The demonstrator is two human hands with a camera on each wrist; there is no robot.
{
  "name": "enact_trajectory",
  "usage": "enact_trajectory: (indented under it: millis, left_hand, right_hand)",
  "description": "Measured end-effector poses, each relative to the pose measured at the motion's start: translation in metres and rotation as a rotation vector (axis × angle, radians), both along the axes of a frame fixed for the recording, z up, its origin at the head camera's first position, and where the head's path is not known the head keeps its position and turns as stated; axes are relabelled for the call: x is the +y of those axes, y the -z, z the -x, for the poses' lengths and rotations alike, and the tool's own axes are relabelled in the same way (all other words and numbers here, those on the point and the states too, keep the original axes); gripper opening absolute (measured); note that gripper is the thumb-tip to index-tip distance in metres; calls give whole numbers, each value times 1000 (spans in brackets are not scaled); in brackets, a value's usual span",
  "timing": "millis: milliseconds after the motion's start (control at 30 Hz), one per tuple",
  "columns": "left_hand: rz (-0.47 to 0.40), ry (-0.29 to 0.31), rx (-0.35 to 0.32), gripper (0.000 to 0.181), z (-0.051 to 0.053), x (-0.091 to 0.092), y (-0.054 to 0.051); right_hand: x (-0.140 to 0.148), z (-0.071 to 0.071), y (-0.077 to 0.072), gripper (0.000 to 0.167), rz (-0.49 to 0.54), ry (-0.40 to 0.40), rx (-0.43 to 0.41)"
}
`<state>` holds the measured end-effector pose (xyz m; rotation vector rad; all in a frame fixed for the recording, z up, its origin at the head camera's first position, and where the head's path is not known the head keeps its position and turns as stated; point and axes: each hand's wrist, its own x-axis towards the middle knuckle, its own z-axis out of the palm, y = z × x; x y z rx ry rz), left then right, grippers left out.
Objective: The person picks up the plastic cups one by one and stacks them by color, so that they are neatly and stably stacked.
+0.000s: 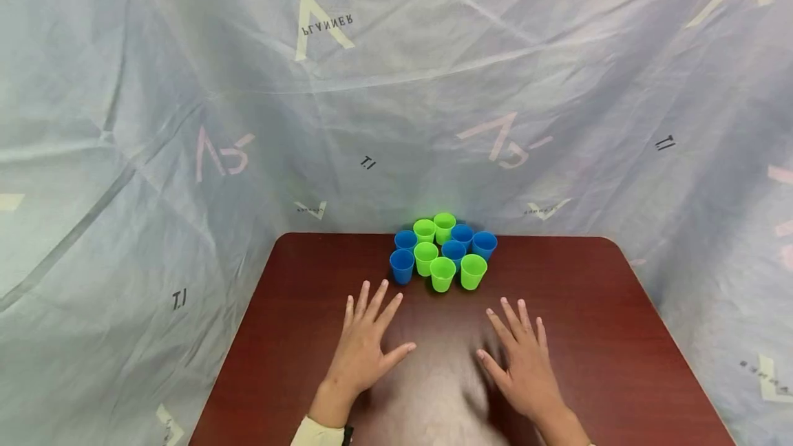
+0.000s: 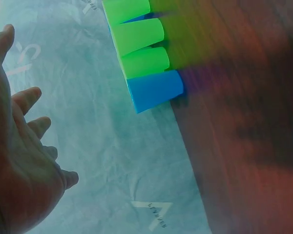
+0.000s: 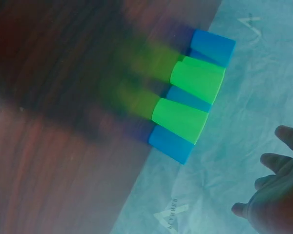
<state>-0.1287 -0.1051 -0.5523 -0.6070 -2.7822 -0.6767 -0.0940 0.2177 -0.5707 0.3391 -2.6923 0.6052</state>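
5 green cups [image 1: 442, 279], 5 blue cups [image 1: 402, 270] — 10 total. 1 left hand [image 1: 361, 355], 1 right hand [image 1: 526, 372] — 2 hands. 1 table [image 1: 297, 308].

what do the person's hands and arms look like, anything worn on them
The left hand and right hand are ungloved. A pale cream sleeve covers the left forearm, with a small black item at its cuff, too cut off to identify. The right sleeve is too cut off to describe.

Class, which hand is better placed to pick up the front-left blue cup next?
Probably the left hand: it is nearer that blue cup; the right hand is nearest a green cup.
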Motion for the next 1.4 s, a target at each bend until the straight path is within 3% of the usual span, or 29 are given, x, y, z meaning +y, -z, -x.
enact_trajectory:
  millis: [167,300,767,900,1067,1400]
  left_hand:
    - [-34,-26,-38,86,-8,-1,8]
    - [-57,-37,-40,86,-10,-2,11]
    - [-69,-49,-75,84,-4,0,2]
    - [-87,-33,-113,84,-3,6,1]
    - [-98,-41,-163,83,-8,9,5]
    - [-121,-22,-129,81,-13,17,10]
  right_hand:
    - [-2,-2,-2,72,14,-1,-14]
    - [-7,5,-8,73,35,-6,25]
    - [-8,25,-10,68,59,-18,7]
    - [-7,32,-10,68,56,-12,-9]
    - [-10,36,-6,68,62,-27,-46]
    - [-14,48,-2,66,47,-28,-37]
